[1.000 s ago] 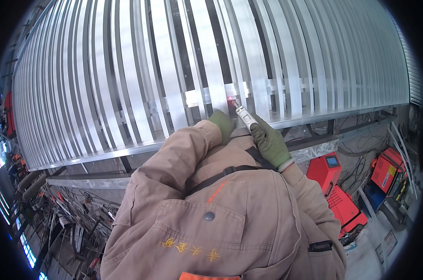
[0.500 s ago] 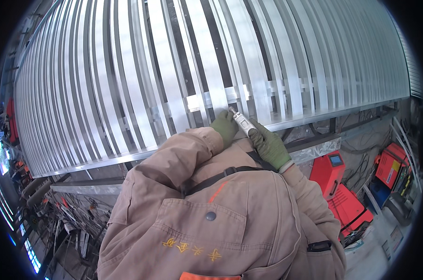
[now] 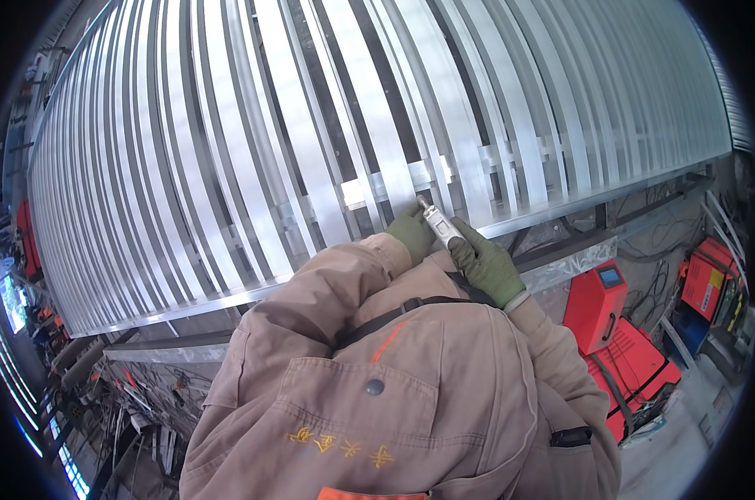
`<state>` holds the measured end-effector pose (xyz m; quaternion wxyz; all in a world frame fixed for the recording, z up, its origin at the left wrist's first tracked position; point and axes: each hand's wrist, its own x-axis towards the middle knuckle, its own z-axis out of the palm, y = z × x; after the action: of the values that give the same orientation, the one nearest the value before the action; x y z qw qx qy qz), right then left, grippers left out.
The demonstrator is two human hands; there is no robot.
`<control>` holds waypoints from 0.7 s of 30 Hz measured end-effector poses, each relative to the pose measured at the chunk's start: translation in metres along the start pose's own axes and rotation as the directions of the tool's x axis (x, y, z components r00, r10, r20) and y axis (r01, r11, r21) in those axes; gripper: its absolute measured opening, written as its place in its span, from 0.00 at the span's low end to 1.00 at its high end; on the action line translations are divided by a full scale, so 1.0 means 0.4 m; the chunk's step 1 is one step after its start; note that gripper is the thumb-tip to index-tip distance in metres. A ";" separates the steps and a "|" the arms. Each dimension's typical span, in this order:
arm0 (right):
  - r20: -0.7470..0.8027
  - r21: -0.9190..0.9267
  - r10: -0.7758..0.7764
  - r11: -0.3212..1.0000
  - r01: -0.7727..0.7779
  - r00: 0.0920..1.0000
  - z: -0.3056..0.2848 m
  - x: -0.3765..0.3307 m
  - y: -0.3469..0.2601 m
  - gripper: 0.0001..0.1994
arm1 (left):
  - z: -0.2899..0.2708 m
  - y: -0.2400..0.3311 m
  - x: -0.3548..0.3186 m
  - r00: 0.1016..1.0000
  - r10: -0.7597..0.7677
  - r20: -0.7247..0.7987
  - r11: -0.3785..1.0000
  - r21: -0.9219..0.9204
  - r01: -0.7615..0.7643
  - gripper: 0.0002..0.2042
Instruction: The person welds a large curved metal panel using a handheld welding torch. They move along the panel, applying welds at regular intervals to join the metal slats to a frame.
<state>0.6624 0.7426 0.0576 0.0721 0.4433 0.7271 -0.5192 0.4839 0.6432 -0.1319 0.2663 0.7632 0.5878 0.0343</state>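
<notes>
The right hand (image 3: 491,268) clasps the silver tool (image 3: 441,226), likely rigid and light, best held nearside; whether the left hand (image 3: 411,235) grips anything is unclear.

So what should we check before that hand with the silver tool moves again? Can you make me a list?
1. Gloves on: ok. The left hand and right hand both wear green gloves.
2. Silver tool gripped: ok. The right hand is closed around it.
3. Left hand well away from the tool's tip: not ok. They are very close together; whether they touch is unclear.
4. Left fingers' grip: cannot tell. They are mostly hidden.
5. Metal slats fixed tight: cannot tell from above.
6. Red machine settings: cannot tell. Its screen is too small to read.
</notes>
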 end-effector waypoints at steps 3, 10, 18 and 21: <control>-0.012 0.015 -0.002 1.000 0.002 1.000 0.010 0.000 0.007 0.42 | -0.003 -0.009 0.017 0.995 0.041 0.090 0.999 -0.033 -0.038 0.20; -0.044 -0.035 -0.003 0.999 0.001 0.999 0.030 -0.002 0.017 0.42 | -0.104 0.008 0.024 0.975 0.034 0.221 0.991 -0.133 -0.005 0.17; 0.014 -0.073 0.064 0.995 -0.063 0.998 0.014 -0.004 -0.006 0.42 | 0.083 -0.030 0.058 0.998 0.060 0.035 0.985 -0.166 -0.054 0.13; 0.029 -0.095 0.052 0.994 -0.049 0.998 0.010 -0.003 -0.029 0.39 | 0.103 -0.040 0.064 1.000 -0.001 0.015 0.963 -0.270 0.005 0.13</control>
<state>0.6536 0.7380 0.0645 0.1174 0.4492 0.7382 -0.4894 0.4929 0.6541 -0.1810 0.3721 0.7191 0.5768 0.1081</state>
